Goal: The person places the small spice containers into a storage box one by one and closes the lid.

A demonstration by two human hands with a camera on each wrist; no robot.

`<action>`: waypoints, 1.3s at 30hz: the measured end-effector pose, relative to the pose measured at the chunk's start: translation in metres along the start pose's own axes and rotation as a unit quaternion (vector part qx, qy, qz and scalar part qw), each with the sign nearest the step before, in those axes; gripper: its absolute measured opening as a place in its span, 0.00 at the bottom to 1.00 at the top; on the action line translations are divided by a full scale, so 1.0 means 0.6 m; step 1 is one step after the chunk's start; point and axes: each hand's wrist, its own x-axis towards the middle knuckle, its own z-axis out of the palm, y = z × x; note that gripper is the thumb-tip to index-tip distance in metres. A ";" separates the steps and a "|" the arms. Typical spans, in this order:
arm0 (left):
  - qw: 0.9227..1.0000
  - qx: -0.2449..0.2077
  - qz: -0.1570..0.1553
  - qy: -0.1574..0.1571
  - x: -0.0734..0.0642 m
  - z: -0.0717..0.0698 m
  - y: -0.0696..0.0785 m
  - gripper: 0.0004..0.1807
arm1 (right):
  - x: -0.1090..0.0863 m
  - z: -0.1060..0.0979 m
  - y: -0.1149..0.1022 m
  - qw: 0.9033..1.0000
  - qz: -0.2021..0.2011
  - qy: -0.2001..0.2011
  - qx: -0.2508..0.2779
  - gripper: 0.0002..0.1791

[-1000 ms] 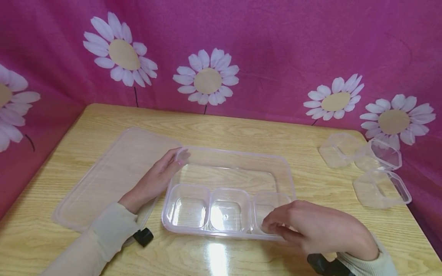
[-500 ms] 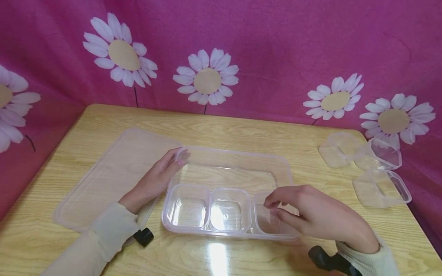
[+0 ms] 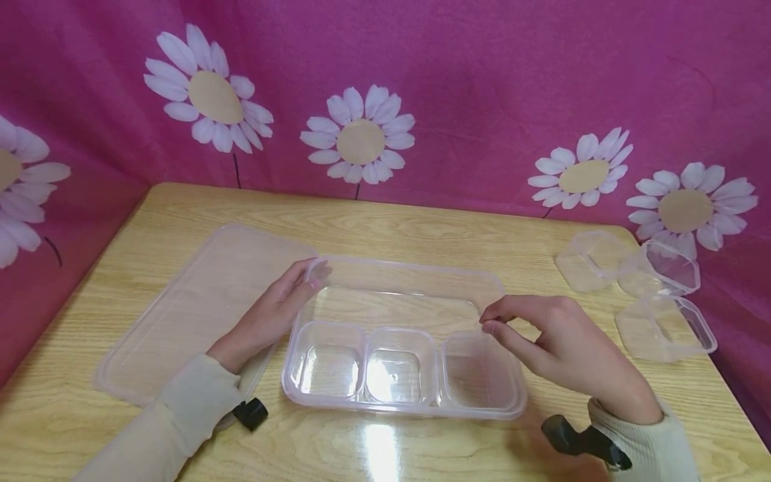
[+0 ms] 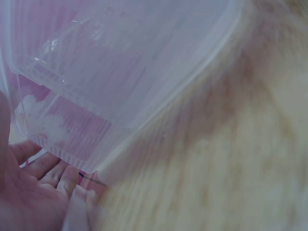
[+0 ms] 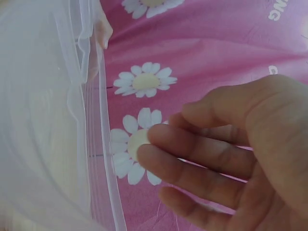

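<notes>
A clear rectangular plastic box (image 3: 415,268) stands on the table, with three small square cups in a row along its near side: a left cup (image 3: 331,326), a middle cup (image 3: 400,333) and a right cup (image 3: 476,405). My left hand (image 3: 274,311) grips the box's far left corner; in the left wrist view its fingers (image 4: 48,168) lie against the outside of that corner. Over the box's right side hovers my right hand (image 3: 560,341), fingers loosely bent and thumb near the fingertips. The right wrist view shows nothing in its fingers (image 5: 168,163).
A flat translucent lid (image 3: 181,314) lies left of the box, partly under the left forearm. Three more clear cups (image 3: 632,335) sit at the table's right edge, some tipped on their sides. A pink curtain (image 3: 470,100) with daisies borders the table (image 3: 421,227).
My right hand has risen from the right cup, moving up and away over the box's right rim. That cup stays in the box. The left hand and the box have not moved.
</notes>
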 end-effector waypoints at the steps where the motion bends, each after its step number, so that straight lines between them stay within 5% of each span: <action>1: 1.000 0.000 0.000 0.000 0.000 0.000 0.000 0.27 | 0.000 0.000 0.002 1.000 0.000 0.011 0.002 0.13; 12: 1.000 0.002 -0.003 0.000 -0.001 0.000 0.001 0.28 | -0.002 -0.001 0.028 0.996 0.057 0.065 -0.017 0.14; 18: 1.000 -0.002 -0.002 0.000 -0.001 0.001 0.003 0.28 | -0.003 0.002 0.051 0.988 0.095 0.120 -0.019 0.12; 26: 1.000 0.007 -0.002 0.001 -0.002 0.000 0.004 0.28 | -0.008 0.000 0.074 0.977 0.156 0.145 -0.034 0.08; 30: 1.000 0.009 -0.005 0.003 -0.002 0.000 0.003 0.28 | -0.008 -0.003 0.081 0.961 0.197 0.190 -0.031 0.04; 39: 1.000 0.017 0.010 0.007 -0.001 0.000 0.001 0.28 | -0.010 -0.014 0.098 0.908 0.311 0.281 0.002 0.07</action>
